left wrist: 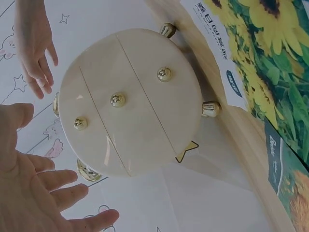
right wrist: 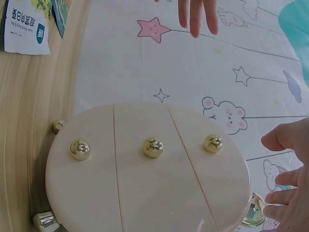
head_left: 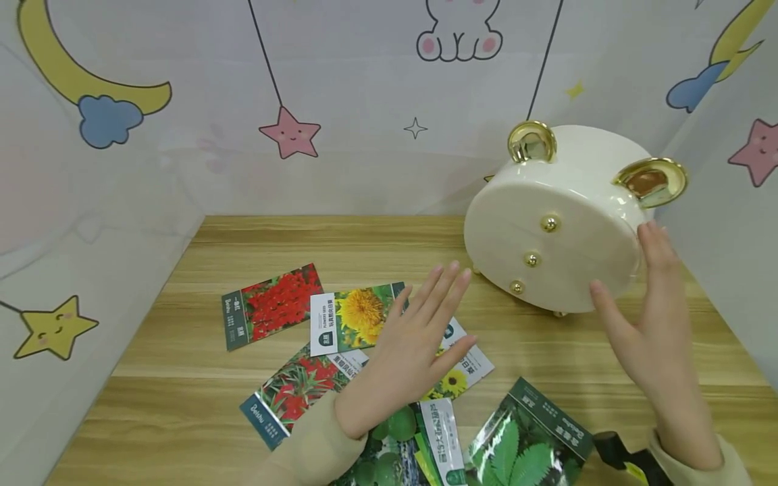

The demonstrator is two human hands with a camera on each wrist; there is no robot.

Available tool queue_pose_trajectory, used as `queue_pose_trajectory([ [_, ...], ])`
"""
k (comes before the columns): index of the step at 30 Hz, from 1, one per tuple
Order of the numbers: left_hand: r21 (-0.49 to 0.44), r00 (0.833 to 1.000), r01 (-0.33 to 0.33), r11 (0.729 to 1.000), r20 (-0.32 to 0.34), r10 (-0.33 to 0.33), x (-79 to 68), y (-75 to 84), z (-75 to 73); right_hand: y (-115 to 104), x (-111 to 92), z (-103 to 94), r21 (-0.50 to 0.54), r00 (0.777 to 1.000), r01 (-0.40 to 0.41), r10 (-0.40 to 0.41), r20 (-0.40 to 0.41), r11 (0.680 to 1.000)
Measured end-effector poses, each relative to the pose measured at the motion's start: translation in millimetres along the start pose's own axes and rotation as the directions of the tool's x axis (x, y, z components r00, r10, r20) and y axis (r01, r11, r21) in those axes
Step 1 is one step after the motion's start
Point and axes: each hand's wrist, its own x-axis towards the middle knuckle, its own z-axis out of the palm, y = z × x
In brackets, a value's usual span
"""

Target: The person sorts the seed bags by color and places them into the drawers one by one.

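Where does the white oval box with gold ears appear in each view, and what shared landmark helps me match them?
Head: the white box is right of centre, mostly in the upper half.
Left wrist: slightly left of centre, turned sideways.
Right wrist: lower middle, cut off by the bottom edge.
Shared landmark: the three gold knobs on its front.

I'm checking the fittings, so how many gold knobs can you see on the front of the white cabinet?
3: a top knob, a middle knob and a bottom knob, running down the front of the white cabinet. Its back is hidden.
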Motion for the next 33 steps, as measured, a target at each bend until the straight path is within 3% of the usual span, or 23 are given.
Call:
queue_pose_trajectory([
  [6, -0.078, 1.0, 0.003, 0.997, -0.016, -0.004, 9.3, 1.5, 2.7, 6.3, 5.4, 1.3, 0.029, 0.998, -0.048, 0.049, -0.031, 0.998],
  [16, -0.137, 0.996, -0.052, 0.989, -0.073, 0.043, 27.9, 2.9, 9.8, 20.3, 10.2, 3.1, 0.007, 0.99, -0.133, 0.133, -0.043, 0.991],
  [27, -0.233, 0.994, -0.049, 0.971, -0.104, 0.025, 45.2, 0.5, 13.8, 31.4, 11.3, 4.9, 0.088, 0.966, -0.259, 0.259, 0.01, 0.962],
  [33, -0.255, 0.989, -0.056, 0.965, -0.145, 0.019, 56.4, 1.1, 17.3, 38.7, 11.0, 8.4, 0.102, 0.973, -0.232, 0.232, 0.013, 0.967],
])
